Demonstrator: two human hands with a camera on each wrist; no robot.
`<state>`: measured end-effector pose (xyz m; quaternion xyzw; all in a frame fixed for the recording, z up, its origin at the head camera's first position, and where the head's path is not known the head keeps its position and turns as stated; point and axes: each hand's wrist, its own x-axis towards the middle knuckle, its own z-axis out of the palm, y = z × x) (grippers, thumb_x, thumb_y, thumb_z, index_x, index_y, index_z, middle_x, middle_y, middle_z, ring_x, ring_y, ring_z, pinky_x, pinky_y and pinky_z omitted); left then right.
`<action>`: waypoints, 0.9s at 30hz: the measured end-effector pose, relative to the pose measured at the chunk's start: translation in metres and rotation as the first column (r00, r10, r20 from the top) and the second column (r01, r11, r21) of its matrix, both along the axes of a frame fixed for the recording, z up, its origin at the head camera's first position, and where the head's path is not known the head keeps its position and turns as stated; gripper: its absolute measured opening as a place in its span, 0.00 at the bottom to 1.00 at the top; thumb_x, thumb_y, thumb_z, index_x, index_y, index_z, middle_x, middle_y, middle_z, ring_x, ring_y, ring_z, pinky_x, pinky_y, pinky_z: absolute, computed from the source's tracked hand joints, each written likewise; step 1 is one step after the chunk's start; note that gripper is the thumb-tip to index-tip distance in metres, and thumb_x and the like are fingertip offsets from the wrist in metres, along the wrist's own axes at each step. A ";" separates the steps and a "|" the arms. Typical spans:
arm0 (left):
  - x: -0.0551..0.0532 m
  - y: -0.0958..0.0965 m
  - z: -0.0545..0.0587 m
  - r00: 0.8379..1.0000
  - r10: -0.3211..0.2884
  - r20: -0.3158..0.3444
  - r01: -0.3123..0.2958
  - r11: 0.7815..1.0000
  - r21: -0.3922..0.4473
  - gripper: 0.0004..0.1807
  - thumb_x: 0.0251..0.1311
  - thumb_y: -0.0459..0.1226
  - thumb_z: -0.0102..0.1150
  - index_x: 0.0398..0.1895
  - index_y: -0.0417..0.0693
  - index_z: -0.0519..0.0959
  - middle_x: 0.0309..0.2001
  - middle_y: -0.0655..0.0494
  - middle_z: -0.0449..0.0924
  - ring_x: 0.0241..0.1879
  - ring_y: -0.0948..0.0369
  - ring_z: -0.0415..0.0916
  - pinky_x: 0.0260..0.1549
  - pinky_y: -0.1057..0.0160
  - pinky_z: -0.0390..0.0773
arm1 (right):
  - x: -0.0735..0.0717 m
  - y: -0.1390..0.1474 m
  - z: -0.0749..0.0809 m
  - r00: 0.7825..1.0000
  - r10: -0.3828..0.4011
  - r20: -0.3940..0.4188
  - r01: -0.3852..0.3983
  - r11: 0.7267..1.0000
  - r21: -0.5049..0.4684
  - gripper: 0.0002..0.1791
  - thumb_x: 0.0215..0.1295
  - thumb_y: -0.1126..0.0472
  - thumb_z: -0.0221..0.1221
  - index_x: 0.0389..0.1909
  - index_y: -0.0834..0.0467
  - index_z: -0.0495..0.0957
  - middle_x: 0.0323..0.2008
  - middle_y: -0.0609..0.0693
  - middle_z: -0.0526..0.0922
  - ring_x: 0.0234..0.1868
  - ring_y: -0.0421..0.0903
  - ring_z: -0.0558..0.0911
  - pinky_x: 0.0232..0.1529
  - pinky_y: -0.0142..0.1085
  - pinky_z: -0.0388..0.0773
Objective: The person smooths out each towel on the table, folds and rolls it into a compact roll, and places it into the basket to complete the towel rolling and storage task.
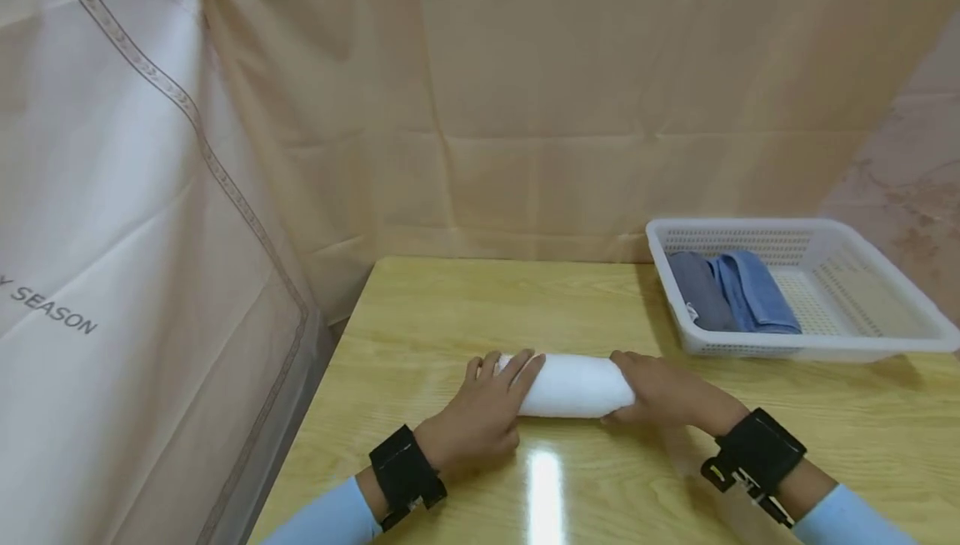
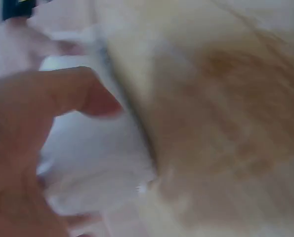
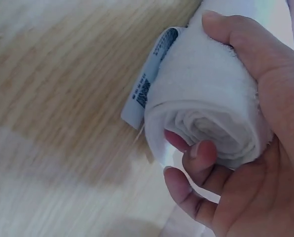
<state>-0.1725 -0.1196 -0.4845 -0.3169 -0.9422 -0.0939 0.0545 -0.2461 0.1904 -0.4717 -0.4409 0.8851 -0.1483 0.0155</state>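
A white towel [image 1: 577, 387], rolled into a thick cylinder, lies crosswise over the table in front of me. My left hand [image 1: 480, 412] holds its left end, fingers spread over the top; the left wrist view is blurred, with the thumb [image 2: 82, 94] against white cloth. At the other end, my right hand [image 1: 671, 392] grips the roll. The right wrist view shows that thumb [image 3: 240, 37] along the side and curled fingers [image 3: 201, 158] at the spiral end. A printed label [image 3: 143, 91] sticks out from the roll there.
To the right, a white perforated plastic basket [image 1: 817, 347] stands on the wood-patterned table [image 1: 465, 312]. Inside its left part lie a grey rolled cloth [image 1: 701, 291] and a blue folded towel [image 1: 757, 295]. Beige cloth [image 1: 525, 112] hangs behind, and a pale curtain [image 1: 135, 220] at left.
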 end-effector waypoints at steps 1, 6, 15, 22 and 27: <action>-0.001 0.005 -0.001 0.999 0.013 -0.045 -0.015 0.999 -0.041 0.51 0.56 0.44 0.67 0.81 0.46 0.52 0.76 0.49 0.60 0.70 0.41 0.59 0.62 0.37 0.64 | -0.001 0.000 0.002 1.000 -0.002 0.008 0.002 1.000 0.008 0.36 0.53 0.41 0.76 0.49 0.62 0.72 0.36 0.48 0.78 0.34 0.43 0.79 0.33 0.43 0.80; -0.014 0.024 -0.007 0.963 0.057 -0.263 -0.102 0.982 -0.161 0.55 0.47 0.67 0.74 0.68 0.41 0.67 0.58 0.48 0.76 0.61 0.48 0.72 0.55 0.46 0.75 | 0.001 -0.005 0.003 0.993 -0.069 -0.094 0.074 0.996 0.052 0.42 0.48 0.38 0.77 0.50 0.65 0.73 0.38 0.52 0.78 0.37 0.50 0.79 0.37 0.48 0.79; -0.035 0.026 -0.008 0.989 0.049 -0.141 -0.065 0.992 -0.107 0.41 0.52 0.64 0.72 0.55 0.43 0.72 0.46 0.51 0.79 0.45 0.55 0.76 0.38 0.56 0.78 | 0.027 -0.025 -0.023 0.851 -0.105 -0.515 0.144 0.989 0.036 0.57 0.39 0.47 0.84 0.65 0.68 0.66 0.51 0.65 0.75 0.49 0.63 0.77 0.45 0.56 0.77; -0.049 0.023 -0.004 0.995 0.083 -0.048 -0.089 0.988 -0.123 0.59 0.41 0.71 0.74 0.71 0.49 0.65 0.54 0.48 0.78 0.51 0.51 0.77 0.50 0.47 0.78 | 0.006 -0.031 -0.019 0.917 -0.115 -0.383 0.139 0.990 0.036 0.55 0.34 0.46 0.84 0.62 0.66 0.69 0.48 0.61 0.78 0.47 0.60 0.79 0.43 0.55 0.79; -0.051 0.029 -0.006 0.984 0.059 -0.167 -0.093 0.974 -0.207 0.53 0.42 0.73 0.71 0.68 0.55 0.70 0.53 0.50 0.72 0.52 0.52 0.71 0.53 0.49 0.75 | -0.008 -0.030 -0.013 0.969 -0.108 -0.221 0.122 0.991 0.048 0.50 0.36 0.45 0.82 0.58 0.63 0.71 0.47 0.57 0.79 0.46 0.57 0.79 0.40 0.53 0.79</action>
